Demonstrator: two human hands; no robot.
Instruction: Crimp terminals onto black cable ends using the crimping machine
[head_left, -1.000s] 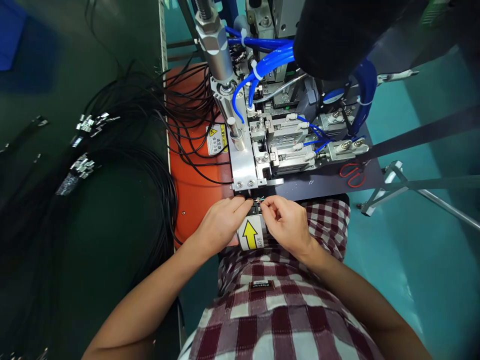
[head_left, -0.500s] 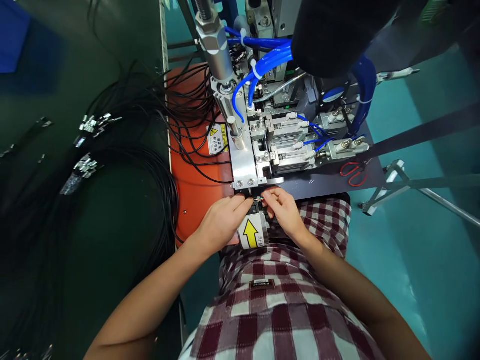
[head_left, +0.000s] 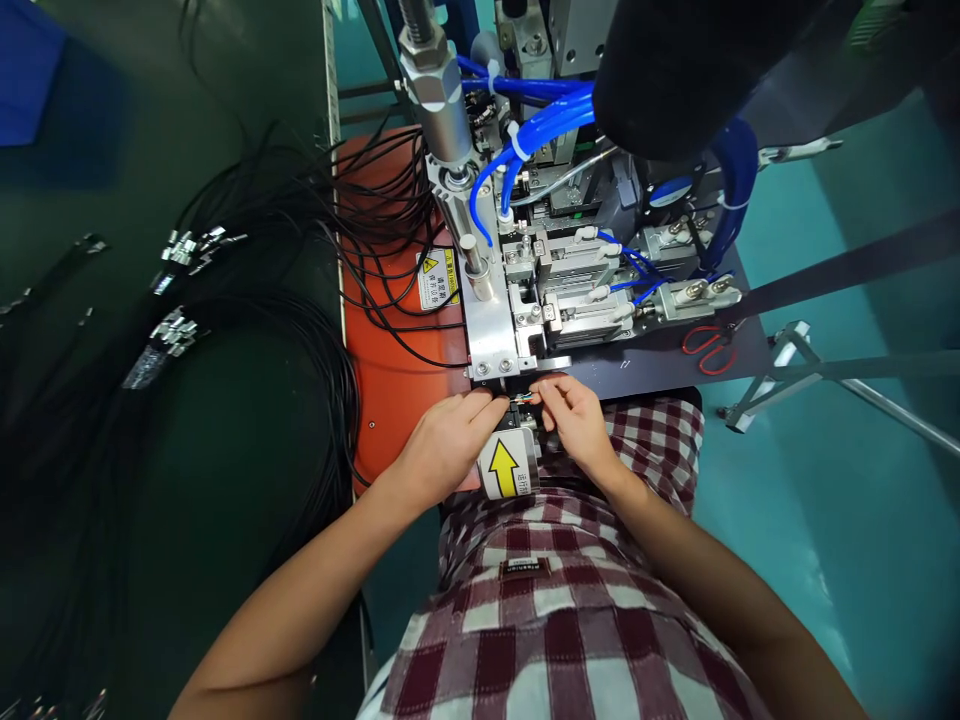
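Thin coloured wires (head_left: 523, 398) stretch across the short gap between my two hands, at the front of a metal press machine (head_left: 491, 345). My left hand (head_left: 454, 440) has its fingers pressed together at the wires' left end; whatever lies beneath its fingertips is hidden. From the other side, my right hand (head_left: 576, 418) pinches the right end of the wires between thumb and forefinger. Just below the wires sits a small guide track with a white label bearing a yellow arrow (head_left: 504, 468). The machine's metal front block is right above my fingertips.
Black cables (head_left: 382, 210) spread over the orange plate (head_left: 405, 400) and the dark table at left, where bundles with metal connectors (head_left: 172, 335) lie. Blue air tubes (head_left: 555, 115) arch over the machine. Red-handled scissors (head_left: 709, 350) rest on the grey plate at right.
My right hand has shifted slightly right, and more of the coloured wires shows between the hands. The left hand keeps nearly the same place. The whole view has moved a little.
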